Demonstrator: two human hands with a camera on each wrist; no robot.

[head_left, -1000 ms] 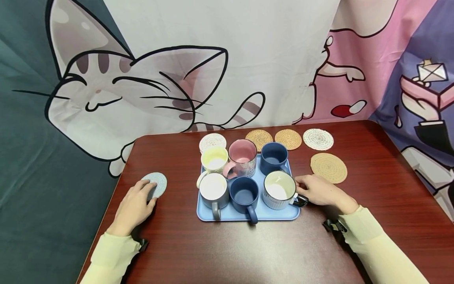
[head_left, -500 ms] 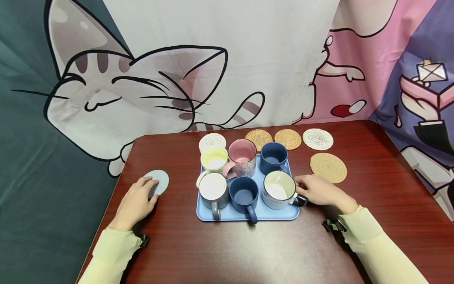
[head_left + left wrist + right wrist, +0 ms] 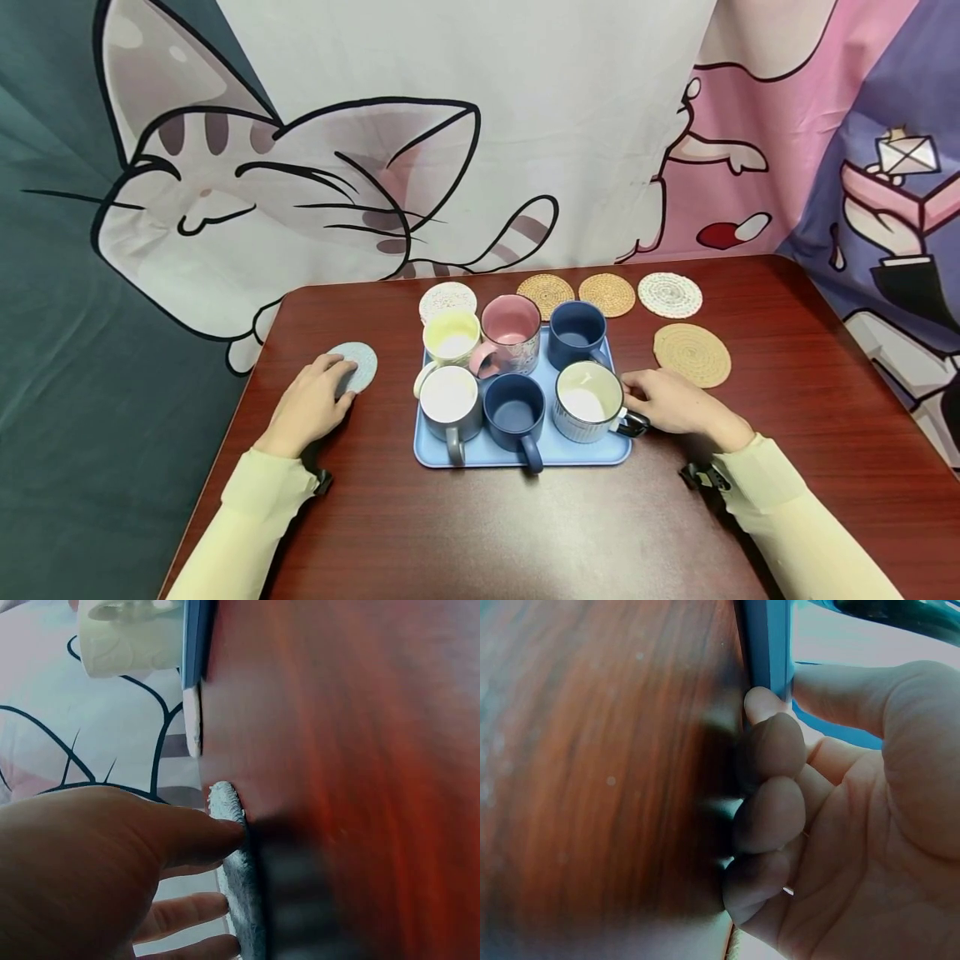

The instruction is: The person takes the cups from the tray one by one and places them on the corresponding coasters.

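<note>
In the head view, my left hand holds a round pale-blue coaster at the table's left side. The left wrist view has the thumb at the coaster's edge and the other fingers along it. At the tray's right edge, my right hand pinches the rim of a light-blue tray. Thumb and index finger meet the tray's edge in the right wrist view, the other fingers curled beside it. On the tray stand several mugs, among them a cream mug with a black handle nearest this hand.
The tray also bears a grey mug, a pink mug, a yellow mug and two blue mugs. Behind it lie woven coasters and a white one. A tan coaster lies at right.
My left hand has moved the pale-blue coaster rightward and a little away from me, closer to the tray. The right hand and the tray stay nearly where they were.
</note>
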